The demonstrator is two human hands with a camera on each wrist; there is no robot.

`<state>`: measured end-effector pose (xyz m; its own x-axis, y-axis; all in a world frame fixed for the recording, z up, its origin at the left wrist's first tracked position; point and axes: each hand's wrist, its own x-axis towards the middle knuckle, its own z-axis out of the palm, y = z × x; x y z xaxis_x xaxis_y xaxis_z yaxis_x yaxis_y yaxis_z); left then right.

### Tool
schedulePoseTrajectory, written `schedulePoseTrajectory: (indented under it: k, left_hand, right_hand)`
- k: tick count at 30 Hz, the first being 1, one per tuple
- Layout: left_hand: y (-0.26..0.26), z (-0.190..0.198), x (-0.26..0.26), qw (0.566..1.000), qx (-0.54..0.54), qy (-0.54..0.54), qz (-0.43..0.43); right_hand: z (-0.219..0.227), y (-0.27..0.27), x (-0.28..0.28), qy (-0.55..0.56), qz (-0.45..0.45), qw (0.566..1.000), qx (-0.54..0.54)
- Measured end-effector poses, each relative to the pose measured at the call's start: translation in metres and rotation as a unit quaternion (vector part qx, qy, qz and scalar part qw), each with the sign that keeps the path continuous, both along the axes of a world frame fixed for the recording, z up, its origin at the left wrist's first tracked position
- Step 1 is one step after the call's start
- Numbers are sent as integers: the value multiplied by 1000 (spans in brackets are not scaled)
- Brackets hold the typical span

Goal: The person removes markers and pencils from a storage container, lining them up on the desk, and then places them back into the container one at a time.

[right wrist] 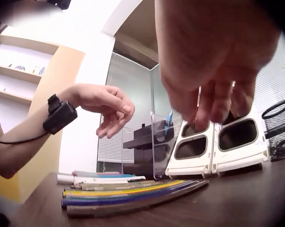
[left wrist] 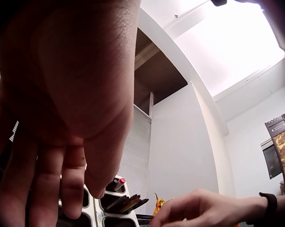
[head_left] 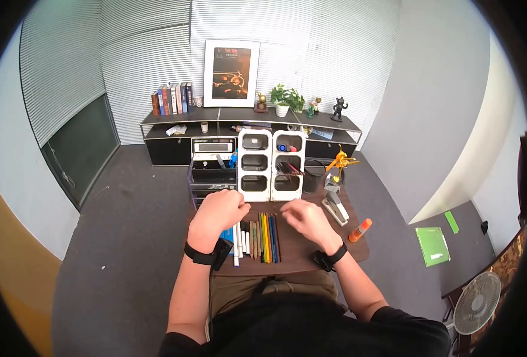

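Note:
My left hand (head_left: 219, 211) hovers above the left part of a row of pens and pencils; its fingers hang loosely with nothing held, as the left wrist view shows. My right hand (head_left: 304, 219) is over the table just right of the row, fingers loosely bent and holding nothing visible. The row has white markers (head_left: 237, 245), brown pencils (head_left: 254, 241), yellow pencils (head_left: 265, 238) and dark blue ones (head_left: 272, 241), lying side by side. Behind stand two white organizers (head_left: 270, 166) with stacked compartments. The right one holds markers (head_left: 287, 148) above and dark pencils (head_left: 288, 168) below.
A stapler (head_left: 335, 209) and an orange glue bottle (head_left: 360, 230) are at the table's right. A black mesh cup (right wrist: 279, 130) stands beside the organizers, near a yellow figurine (head_left: 341, 160). A clear-sided dark desk rack (head_left: 209, 178) is at the left. Behind runs a low cabinet (head_left: 168, 128).

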<state>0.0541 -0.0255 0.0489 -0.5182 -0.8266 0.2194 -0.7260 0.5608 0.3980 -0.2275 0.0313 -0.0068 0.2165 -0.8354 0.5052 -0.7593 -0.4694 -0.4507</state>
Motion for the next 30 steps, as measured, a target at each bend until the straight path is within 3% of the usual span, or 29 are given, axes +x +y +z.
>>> schedulePoseTrajectory:
  k: [4,12,19,25,27,30]
  left_hand:
    - [0,-1,-2,1000,10,6,5]
    - [0,3,-2,999,30,-10,12]
    - [-6,-5,-2,999,13,-28,-7]
    - [-9,-9,0,999,24,-25,-13]
    - [-9,-9,-3,999,28,-25,-15]
    - [-8,-10,-5,999,34,-29,-13]
  right_hand:
    - [-15,0,5,55,44,995,66]
    - [-33,-2,-8,164,-74,980,79]
    - [-43,3,2,121,-81,989,34]
    - [-49,2,-5,131,-125,982,51]
    - [-41,4,-5,129,-168,970,120]
    - [-55,-4,-12,109,-161,977,92]
